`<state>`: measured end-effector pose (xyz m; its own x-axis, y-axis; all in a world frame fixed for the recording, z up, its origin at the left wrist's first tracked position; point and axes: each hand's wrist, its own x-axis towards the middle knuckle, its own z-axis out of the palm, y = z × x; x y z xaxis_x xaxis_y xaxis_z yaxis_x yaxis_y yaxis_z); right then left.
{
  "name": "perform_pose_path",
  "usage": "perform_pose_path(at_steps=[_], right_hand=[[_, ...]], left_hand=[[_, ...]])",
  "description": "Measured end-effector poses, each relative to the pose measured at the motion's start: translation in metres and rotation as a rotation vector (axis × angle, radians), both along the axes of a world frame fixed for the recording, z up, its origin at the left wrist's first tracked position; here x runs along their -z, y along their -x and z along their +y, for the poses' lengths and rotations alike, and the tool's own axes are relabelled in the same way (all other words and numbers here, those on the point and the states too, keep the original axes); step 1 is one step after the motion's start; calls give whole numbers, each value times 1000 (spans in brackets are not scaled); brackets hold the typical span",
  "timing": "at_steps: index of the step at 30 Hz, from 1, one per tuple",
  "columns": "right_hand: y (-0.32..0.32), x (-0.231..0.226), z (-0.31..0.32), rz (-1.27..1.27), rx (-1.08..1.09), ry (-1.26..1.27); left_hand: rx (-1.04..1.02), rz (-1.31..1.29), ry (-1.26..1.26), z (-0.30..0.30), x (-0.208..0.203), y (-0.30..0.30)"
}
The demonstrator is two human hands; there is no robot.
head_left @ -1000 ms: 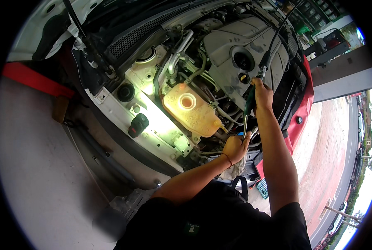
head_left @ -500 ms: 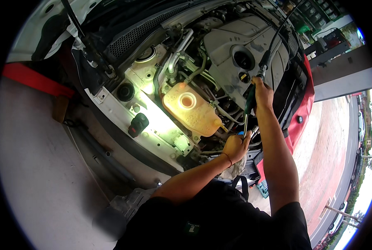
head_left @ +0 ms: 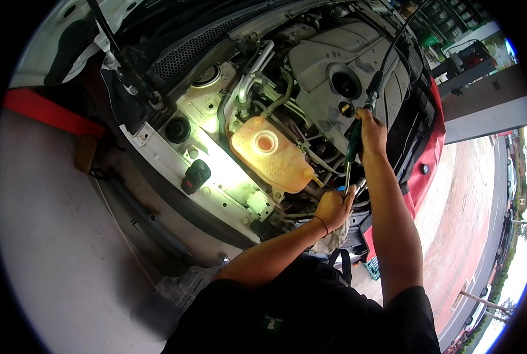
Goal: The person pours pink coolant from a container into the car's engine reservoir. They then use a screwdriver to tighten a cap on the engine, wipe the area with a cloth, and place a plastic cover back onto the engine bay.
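Observation:
In the open engine bay, my right hand point(head_left: 372, 134) is closed around the dark green body of an air blow gun point(head_left: 354, 143). A black hose point(head_left: 388, 58) joins it at a metal coupling above that hand. Its long metal nozzle points down to my left hand point(head_left: 334, 209), whose fingers are closed about the nozzle's lower end. The tip itself is hidden. A bit of blue point(head_left: 341, 189) and a metal fitting point(head_left: 361, 186) show beside those fingers. Below my left wrist hangs a pale cloth point(head_left: 333, 241). Left of both hands sits a yellowed coolant reservoir point(head_left: 293, 167), its neck uncapped.
A grey engine cover point(head_left: 313, 59) with a dark round opening lies beyond my hands. On the white fender edge a small black work lamp point(head_left: 196, 176) shines across the metal. A red cover point(head_left: 431, 159) drapes the car's front. A prop rod point(head_left: 103, 26) stands at upper left.

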<state>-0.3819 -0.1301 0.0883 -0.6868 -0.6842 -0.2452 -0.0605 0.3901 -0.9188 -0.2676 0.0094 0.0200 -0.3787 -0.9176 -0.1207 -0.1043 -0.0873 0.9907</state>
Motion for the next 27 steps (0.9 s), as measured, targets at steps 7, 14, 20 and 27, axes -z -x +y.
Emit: perform_pose_path(at_steps=[7,14,20,27], right_hand=[[16,-25,-11,-468,-49,-55],[73,-61,10,-675,-247,15],[147,-65,95,-82,-272,-211],[228,7,207,321,-105,-393]], left_hand=[[102,157,-111,-2,-4,-8],[-20,322,-43,5,19,-4],[37,561,-412,5,18,-5],[80,539,-260,11,22,6]])
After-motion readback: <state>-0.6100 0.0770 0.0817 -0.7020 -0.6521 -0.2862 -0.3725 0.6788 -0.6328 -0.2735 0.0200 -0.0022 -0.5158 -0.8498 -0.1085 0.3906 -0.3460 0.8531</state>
